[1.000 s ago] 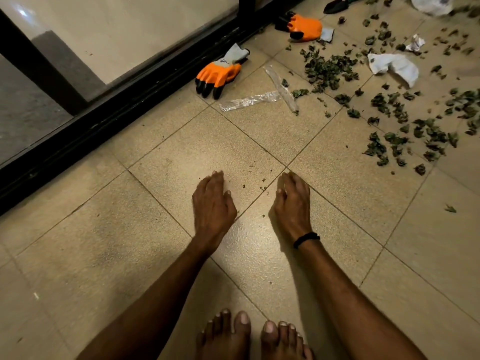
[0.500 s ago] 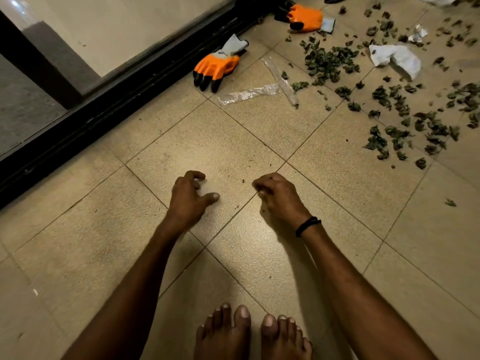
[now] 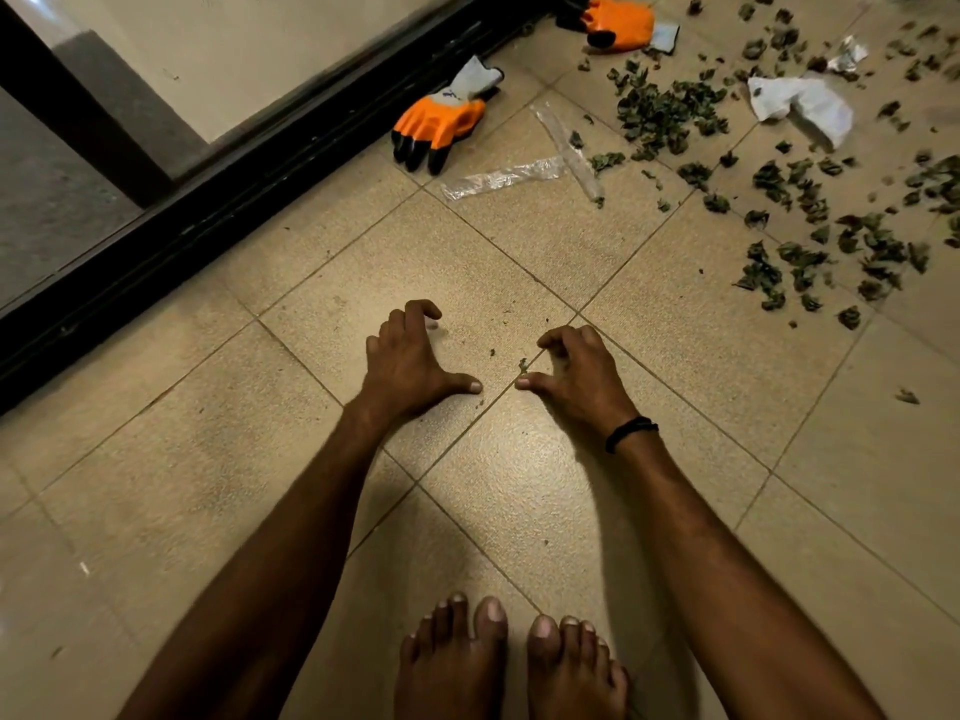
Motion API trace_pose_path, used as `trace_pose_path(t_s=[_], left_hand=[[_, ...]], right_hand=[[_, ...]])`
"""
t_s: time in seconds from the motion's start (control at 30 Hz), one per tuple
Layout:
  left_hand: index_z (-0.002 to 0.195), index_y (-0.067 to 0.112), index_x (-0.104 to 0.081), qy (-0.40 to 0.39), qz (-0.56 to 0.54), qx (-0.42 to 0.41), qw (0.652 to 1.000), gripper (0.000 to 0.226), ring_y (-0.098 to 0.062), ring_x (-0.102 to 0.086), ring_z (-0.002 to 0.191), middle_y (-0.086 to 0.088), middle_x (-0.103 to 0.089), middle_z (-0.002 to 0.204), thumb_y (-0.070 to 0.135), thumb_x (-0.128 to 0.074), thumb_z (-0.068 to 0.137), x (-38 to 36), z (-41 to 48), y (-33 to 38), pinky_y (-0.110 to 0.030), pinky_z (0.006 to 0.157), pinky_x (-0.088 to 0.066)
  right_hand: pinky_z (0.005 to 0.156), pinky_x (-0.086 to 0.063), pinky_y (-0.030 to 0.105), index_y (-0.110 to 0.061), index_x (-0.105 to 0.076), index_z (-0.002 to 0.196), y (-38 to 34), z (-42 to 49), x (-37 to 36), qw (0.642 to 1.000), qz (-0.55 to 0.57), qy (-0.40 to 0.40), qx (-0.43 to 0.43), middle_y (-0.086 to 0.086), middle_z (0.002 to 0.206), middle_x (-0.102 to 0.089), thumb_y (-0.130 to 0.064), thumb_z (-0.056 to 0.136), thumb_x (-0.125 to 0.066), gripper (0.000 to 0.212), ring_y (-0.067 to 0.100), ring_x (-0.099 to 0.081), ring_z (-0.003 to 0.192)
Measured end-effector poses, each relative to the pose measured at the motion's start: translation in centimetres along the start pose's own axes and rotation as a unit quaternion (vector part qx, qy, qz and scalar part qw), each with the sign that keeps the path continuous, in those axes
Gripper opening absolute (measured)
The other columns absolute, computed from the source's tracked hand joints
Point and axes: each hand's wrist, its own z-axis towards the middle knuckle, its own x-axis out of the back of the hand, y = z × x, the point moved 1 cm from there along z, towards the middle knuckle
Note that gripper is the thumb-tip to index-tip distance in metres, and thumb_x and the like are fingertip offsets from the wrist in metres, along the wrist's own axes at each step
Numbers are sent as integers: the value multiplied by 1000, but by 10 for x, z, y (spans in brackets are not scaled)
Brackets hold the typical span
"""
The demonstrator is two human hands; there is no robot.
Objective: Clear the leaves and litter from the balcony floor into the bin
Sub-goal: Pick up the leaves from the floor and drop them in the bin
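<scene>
Fingers point(image 3: 399, 320) on both my left hand point(image 3: 410, 358) and right hand point(image 3: 579, 379) are curled like claws on the floor tile point(image 3: 467, 262), thumbs poking toward each other, gripping nothing I can see. Just a tiny leaf crumb point(image 3: 522, 364) between them. The leaves point(image 3: 665, 111) are dark green and shrivelled, scattered well ahead to my right, alongside clear plastic strips point(image 3: 504, 176) and crumpled white paper point(image 3: 800, 103). An orange glove point(image 3: 441, 124) lies by the door track point(image 3: 208, 213).

Your view is dim and warm, with a pale sheen on the near floor tiles point(image 3: 498, 459) and soft shadows beside it. The far-right leaves point(image 3: 935, 184) smear with blur.
</scene>
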Motion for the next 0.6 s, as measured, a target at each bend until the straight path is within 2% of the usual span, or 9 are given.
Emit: trace_pose_path(t_s=[0.1,0.13,0.2,0.27,0.33,0.5,0.6], left_hand=[[121,31,-40,15,-128,15,992,86,-18,-49,102,2,-48,110,49,-93,56,3,3,-11,-32,79,-39],[119,30,-42,7,-143,16,990,80,-20,-51,101,-1,-50,107,41,-94,59,7,4,-18,-31,75,-39],[115,29,-44,-44,-106,20,993,74,-22,-52,100,-2,-52,107,35,-95,61,16,3,-34,-31,73,-39],[109,29,-47,-88,-47,21,995,72,-23,-53,100,-1,-53,105,37,-96,57,23,2,-48,-32,75,-39],[106,30,-50,-94,-21,22,995,70,-21,-54,95,2,-52,100,40,-97,54,27,2,-54,-33,73,-39],[101,33,-49,-76,-11,10,997,72,-16,-53,87,9,-52,92,49,-96,48,30,9,-44,-33,69,-38],[101,33,-47,-51,-13,-5,999,73,-17,-54,88,10,-53,94,54,-93,50,28,11,-34,-36,74,-41]], right_hand=[[80,-44,15,-27,-63,110,0,-4,3,999,34,24,7,-7,107,-52,-42,76,-81,42,6,-54,96],[78,-43,11,-26,-64,111,0,-4,5,999,41,26,5,-6,106,-53,-39,77,-80,39,6,-55,95],[75,-40,5,-21,-66,115,1,-5,7,999,46,23,3,-6,107,-54,-32,79,-80,40,1,-54,94],[75,-38,-2,-16,-66,121,2,-5,7,998,52,18,6,-6,107,-53,-23,81,-79,42,-4,-51,93],[76,-35,-6,-14,-66,125,1,-3,4,999,37,6,17,-6,106,-52,-17,82,-78,45,-2,-50,93],[76,-36,-5,-16,-67,124,-6,-1,-5,999,10,-14,49,-4,105,-55,-12,82,-77,43,6,-53,97],[75,-40,-2,-12,-71,115,-13,-2,-10,998,43,17,51,-2,103,-57,-7,82,-75,34,-1,-53,92]])
